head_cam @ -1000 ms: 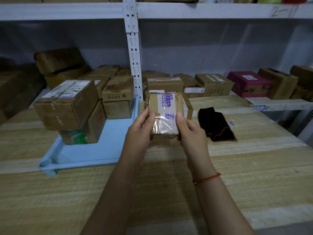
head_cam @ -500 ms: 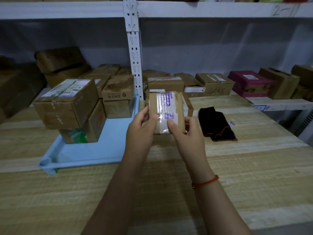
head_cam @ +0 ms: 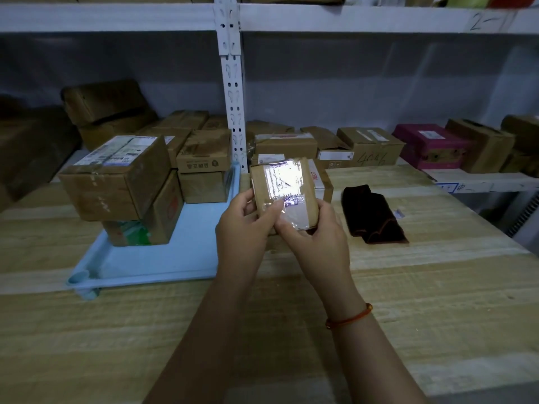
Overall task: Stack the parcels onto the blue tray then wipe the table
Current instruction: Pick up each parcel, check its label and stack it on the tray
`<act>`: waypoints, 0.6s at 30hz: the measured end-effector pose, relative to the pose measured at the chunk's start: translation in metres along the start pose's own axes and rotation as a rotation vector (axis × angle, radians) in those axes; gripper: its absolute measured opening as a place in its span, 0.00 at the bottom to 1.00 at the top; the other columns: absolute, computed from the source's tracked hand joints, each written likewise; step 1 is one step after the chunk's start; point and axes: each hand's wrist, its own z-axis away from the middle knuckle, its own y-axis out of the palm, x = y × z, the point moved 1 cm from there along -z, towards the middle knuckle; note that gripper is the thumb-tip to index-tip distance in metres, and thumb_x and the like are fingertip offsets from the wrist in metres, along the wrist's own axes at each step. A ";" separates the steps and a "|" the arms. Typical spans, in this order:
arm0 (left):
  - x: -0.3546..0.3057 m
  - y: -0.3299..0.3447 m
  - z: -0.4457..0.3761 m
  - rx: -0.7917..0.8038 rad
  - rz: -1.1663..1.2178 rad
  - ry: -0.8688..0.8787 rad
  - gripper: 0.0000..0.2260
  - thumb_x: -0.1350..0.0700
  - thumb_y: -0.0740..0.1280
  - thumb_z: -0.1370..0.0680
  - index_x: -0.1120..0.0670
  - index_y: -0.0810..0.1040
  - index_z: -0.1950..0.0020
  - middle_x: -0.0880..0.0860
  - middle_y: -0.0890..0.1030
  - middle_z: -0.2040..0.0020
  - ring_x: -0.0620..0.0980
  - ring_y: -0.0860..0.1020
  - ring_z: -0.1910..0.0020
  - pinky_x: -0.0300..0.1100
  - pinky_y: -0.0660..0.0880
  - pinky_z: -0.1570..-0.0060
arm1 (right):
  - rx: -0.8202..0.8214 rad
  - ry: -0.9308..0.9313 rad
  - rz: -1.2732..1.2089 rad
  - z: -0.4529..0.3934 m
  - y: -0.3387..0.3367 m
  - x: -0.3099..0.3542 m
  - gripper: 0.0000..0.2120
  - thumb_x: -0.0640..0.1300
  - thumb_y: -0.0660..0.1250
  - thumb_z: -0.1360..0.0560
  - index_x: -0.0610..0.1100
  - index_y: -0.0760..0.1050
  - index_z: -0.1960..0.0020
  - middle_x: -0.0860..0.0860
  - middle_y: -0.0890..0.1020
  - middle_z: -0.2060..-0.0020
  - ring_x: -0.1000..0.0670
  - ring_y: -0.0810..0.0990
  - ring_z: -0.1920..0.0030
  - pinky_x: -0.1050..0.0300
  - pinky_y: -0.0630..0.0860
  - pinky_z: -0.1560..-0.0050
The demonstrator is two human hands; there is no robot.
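Over the last second I tilted the small parcel further upright, my left hand and right hand both gripping it above the table, right of the blue tray; stacking still pending.

The scene is dim, with a cool bluish cast over the back wall. Strong glare burns out the taped label on the held parcel, so its print is unreadable. Cartons at nine o'clock sink into deep shadow and look soft. The shelf rail at twelve o'clock bows from wide-angle distortion. The worktop shows pale bands of light, and the forearms at six o'clock are dark.
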 end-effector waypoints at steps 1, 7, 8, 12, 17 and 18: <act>0.001 0.000 -0.001 -0.009 -0.023 0.007 0.16 0.52 0.70 0.24 0.51 0.79 0.36 0.49 0.85 0.48 0.45 0.83 0.51 0.44 0.81 0.50 | 0.004 -0.001 -0.001 0.000 -0.001 0.000 0.38 0.70 0.66 0.40 0.51 0.70 0.36 0.54 0.77 0.44 0.53 0.79 0.46 0.48 0.80 0.48; -0.002 -0.001 -0.003 -0.051 -0.016 -0.065 0.16 0.45 0.56 0.19 0.45 0.82 0.44 0.48 0.85 0.50 0.46 0.82 0.48 0.52 0.78 0.44 | 0.022 0.024 0.024 0.001 0.001 0.004 0.53 0.72 0.70 0.44 0.49 0.58 0.27 0.53 0.75 0.36 0.50 0.76 0.38 0.46 0.78 0.42; -0.003 -0.001 -0.002 -0.044 0.006 -0.089 0.16 0.45 0.55 0.18 0.43 0.82 0.46 0.48 0.85 0.50 0.46 0.82 0.48 0.52 0.78 0.43 | 0.026 0.028 0.021 0.001 0.000 0.005 0.56 0.72 0.71 0.46 0.49 0.56 0.26 0.52 0.74 0.34 0.50 0.75 0.36 0.47 0.77 0.41; -0.006 0.000 0.000 -0.010 0.040 -0.097 0.21 0.41 0.50 0.17 0.44 0.81 0.41 0.49 0.84 0.46 0.46 0.81 0.44 0.48 0.76 0.39 | 0.007 0.021 0.041 -0.001 -0.002 0.010 0.58 0.67 0.77 0.46 0.45 0.56 0.25 0.50 0.68 0.34 0.52 0.65 0.34 0.59 0.69 0.42; -0.009 0.000 0.007 0.055 -0.015 -0.055 0.25 0.41 0.47 0.17 0.47 0.81 0.39 0.49 0.81 0.39 0.46 0.77 0.39 0.45 0.72 0.36 | -0.072 0.184 -0.109 -0.009 -0.006 0.004 0.53 0.57 0.79 0.38 0.43 0.53 0.24 0.47 0.68 0.34 0.50 0.70 0.37 0.53 0.75 0.43; -0.009 -0.001 0.007 0.040 0.008 -0.057 0.24 0.42 0.48 0.17 0.48 0.81 0.39 0.48 0.82 0.41 0.44 0.78 0.41 0.42 0.73 0.38 | -0.071 0.240 -0.210 -0.010 -0.007 0.001 0.50 0.57 0.78 0.38 0.44 0.54 0.26 0.47 0.70 0.36 0.50 0.74 0.40 0.51 0.78 0.44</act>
